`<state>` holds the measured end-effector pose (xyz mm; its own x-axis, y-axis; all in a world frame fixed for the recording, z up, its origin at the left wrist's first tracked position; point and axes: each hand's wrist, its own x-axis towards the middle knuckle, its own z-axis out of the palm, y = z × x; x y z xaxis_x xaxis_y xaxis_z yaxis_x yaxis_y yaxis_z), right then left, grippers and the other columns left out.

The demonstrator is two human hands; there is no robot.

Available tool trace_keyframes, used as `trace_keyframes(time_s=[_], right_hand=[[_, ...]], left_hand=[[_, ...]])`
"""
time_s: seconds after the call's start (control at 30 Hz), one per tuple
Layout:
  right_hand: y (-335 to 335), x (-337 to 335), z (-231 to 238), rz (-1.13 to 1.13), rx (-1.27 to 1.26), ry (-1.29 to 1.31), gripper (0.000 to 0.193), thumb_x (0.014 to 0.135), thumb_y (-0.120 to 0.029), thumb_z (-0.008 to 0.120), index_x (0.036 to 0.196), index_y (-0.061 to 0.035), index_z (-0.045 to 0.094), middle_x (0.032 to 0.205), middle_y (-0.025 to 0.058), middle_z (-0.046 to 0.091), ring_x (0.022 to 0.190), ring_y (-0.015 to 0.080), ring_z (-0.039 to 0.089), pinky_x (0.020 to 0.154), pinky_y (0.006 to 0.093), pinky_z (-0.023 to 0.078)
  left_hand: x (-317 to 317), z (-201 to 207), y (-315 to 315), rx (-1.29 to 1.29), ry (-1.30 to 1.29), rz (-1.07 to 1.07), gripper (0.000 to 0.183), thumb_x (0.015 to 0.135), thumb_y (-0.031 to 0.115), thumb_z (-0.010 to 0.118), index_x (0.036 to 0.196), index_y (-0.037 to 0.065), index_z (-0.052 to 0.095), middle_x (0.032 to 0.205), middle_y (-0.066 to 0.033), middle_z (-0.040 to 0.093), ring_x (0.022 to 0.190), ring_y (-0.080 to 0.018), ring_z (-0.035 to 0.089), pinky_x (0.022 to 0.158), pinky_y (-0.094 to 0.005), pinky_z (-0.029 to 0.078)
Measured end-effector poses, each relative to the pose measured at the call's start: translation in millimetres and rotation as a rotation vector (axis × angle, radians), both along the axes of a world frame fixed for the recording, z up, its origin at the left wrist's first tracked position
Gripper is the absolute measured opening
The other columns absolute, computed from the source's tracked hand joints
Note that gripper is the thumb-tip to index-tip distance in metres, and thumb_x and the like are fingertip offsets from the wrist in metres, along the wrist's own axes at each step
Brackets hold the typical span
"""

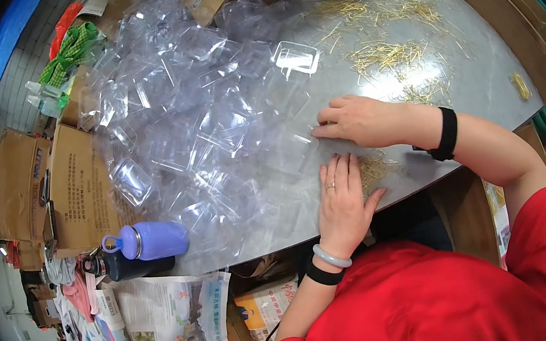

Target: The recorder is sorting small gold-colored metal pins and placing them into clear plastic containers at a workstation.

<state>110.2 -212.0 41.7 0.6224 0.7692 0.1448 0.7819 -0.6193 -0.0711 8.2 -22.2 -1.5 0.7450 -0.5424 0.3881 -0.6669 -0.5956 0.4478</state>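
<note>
1. On the grey metal table (484, 81), work looked only part-way along from my remote seat. That was my judgement; I saw no stack I could call finished w/ certainty.

2. Left to handle, AFAICT: a big heap of clear plastic containers (208, 103), jumbled over the table's L side, plus loose gold strips (388, 56) strewn in several patches toward the far R side.

3. Poss. done: one compact gold bundle (520, 86), lying well apart near the R edge. I couldn't tell if it was a sorted lot or just spare stock.

4. Wearer's L hand (344, 192) lay palm down near the table's front edge, fingers straight & close together, thumb out to the R. I saw nothing gripped in it, tho the underside was hidden from me.

5. A small gold pile (376, 171) sat just R of those fingers, in the gap by the thumb; partly covered, so I couldn't confirm contact everywhere.

6. Wearer's R hand (357, 120) was just beyond the L one, reaching leftward, fingers bent & bunched. Couldn't tell if the tips pinched anything; any strip there was too fine for my cam.

7. Rel. to the R hand: the container heap's near fringe was just L of its fingertips, the strewn strips were beyond its knuckles, & the small pile was on the near side, below the wrist.
</note>
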Motion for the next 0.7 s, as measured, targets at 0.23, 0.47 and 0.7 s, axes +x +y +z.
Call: trace_keyframes(time_s=[0.23,0.47,0.7], right_hand=[[-10.8,-16.6,9.9,0.105,-0.163,-0.095,0.040,0.091,-0.016,0.057,0.131,-0.0146,0.063,0.123,0.0022,0.058,0.103,0.0202,0.057,0.084,0.0323,0.048],[-52.2,-59.9,18.1,0.068,-0.112,0.055,0.041,0.089,-0.013,0.058,0.131,-0.0118,0.062,0.128,0.0059,0.058,0.107,0.0242,0.057,0.091,0.0354,0.048],[-57.3,-73.9,36.7,-0.015,0.033,0.242,0.057,0.076,-0.023,0.080,0.129,-0.0085,0.062,0.125,0.0094,0.059,0.110,0.0295,0.056,0.094,0.0394,0.048]], left_hand=[[-7.2,-7.8,3.3,-0.157,0.016,0.086,0.074,0.087,0.029,0.078,0.142,-0.006,0.043,0.143,-0.0255,0.044,0.136,-0.0462,0.041,0.113,-0.0522,0.038],[-1.8,-3.5,2.3,-0.019,-0.015,0.056,0.077,0.088,0.028,0.077,0.145,-0.008,0.040,0.145,-0.0260,0.042,0.138,-0.0465,0.037,0.116,-0.0527,0.033],[-0.1,-2.4,4.2,-0.064,0.118,-0.021,0.074,0.087,0.022,0.077,0.145,-0.008,0.042,0.146,-0.0248,0.044,0.138,-0.0437,0.040,0.115,-0.0510,0.034]])
